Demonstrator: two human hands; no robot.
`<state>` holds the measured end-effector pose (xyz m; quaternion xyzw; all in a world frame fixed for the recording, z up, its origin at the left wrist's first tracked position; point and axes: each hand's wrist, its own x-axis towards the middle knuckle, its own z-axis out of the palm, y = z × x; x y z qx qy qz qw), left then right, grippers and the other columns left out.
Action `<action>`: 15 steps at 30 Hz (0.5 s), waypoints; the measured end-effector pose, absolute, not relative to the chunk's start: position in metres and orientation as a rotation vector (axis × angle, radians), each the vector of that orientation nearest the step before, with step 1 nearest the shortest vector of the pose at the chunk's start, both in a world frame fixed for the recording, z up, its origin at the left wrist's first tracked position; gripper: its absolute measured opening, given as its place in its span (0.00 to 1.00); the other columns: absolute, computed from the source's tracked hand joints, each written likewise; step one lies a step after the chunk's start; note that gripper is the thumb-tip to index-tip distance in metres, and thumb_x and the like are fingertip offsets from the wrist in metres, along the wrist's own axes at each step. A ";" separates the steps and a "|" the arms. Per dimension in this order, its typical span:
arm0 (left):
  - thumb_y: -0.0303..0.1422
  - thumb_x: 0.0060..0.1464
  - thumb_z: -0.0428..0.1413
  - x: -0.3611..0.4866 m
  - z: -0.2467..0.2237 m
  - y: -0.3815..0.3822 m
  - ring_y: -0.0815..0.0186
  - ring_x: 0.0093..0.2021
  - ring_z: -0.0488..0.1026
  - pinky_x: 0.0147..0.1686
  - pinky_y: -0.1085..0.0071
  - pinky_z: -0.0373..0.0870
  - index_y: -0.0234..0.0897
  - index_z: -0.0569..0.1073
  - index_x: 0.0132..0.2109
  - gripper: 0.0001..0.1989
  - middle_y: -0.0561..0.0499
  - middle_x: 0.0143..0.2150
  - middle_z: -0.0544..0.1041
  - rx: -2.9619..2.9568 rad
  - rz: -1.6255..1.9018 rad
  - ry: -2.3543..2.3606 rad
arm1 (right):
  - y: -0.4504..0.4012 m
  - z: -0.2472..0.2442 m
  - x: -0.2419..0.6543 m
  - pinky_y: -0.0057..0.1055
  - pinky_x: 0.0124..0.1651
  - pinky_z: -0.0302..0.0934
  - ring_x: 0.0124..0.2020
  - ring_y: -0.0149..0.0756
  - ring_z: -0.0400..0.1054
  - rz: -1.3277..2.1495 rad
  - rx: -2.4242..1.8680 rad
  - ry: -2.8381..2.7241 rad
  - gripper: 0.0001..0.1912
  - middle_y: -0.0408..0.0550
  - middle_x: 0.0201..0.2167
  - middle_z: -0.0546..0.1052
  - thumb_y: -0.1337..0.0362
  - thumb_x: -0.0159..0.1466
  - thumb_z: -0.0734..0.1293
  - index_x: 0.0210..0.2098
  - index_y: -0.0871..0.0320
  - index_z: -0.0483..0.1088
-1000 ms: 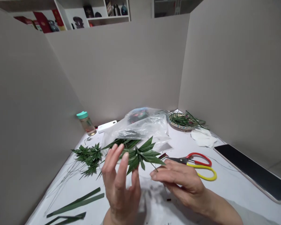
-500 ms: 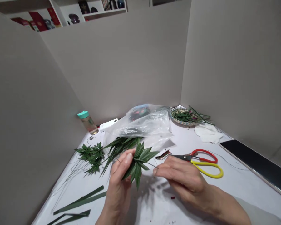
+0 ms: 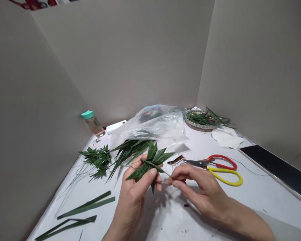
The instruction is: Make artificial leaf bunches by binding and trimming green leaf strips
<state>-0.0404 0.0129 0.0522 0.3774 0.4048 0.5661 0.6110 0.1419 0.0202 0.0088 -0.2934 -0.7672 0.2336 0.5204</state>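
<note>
Between the thumb and fingers of my left hand is a star-shaped flower folded from green leaf strips, its pointed petals spreading outward. From its middle a thin leaf end runs right to the fingertips of my right hand, which are pinched together on it. Just behind the right hand lie scissors with one red and one yellow handle, their blades pointing left. Several similar leaf flowers on thin stems lie at the left.
Long green leaves stick out of a clear plastic bag at the back. Cut leaf strips lie front left. A capped bottle, a basket of leaves, white tissue and a dark-screened device stand or lie around.
My left thumb has moved onto the front of the leaf flower, with fingers now behind it. My right fingers have curled into a pinch at the thin leaf end. The view has tipped down slightly.
</note>
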 end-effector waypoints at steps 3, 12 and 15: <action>0.31 0.49 0.66 -0.040 0.053 0.014 0.70 0.25 0.71 0.28 0.73 0.67 0.38 0.75 0.48 0.18 0.53 0.29 0.78 0.865 1.309 0.913 | 0.019 0.011 0.138 0.25 0.29 0.65 0.26 0.30 0.71 0.735 -0.682 -1.855 0.03 0.42 0.29 0.81 0.68 0.68 0.67 0.38 0.54 0.73; 0.31 0.53 0.64 -0.043 0.058 0.013 0.67 0.25 0.72 0.31 0.70 0.69 0.35 0.76 0.54 0.20 0.51 0.25 0.78 0.891 1.169 0.735 | 0.022 0.010 0.135 0.22 0.34 0.66 0.31 0.29 0.74 1.056 -0.697 -1.805 0.09 0.40 0.34 0.83 0.70 0.67 0.67 0.38 0.53 0.79; 0.33 0.53 0.65 -0.042 0.056 0.012 0.66 0.28 0.74 0.35 0.68 0.71 0.35 0.79 0.53 0.20 0.49 0.28 0.80 0.873 1.194 0.735 | 0.022 0.010 0.135 0.24 0.35 0.66 0.32 0.30 0.75 1.034 -0.720 -1.772 0.08 0.41 0.33 0.83 0.71 0.66 0.67 0.37 0.54 0.79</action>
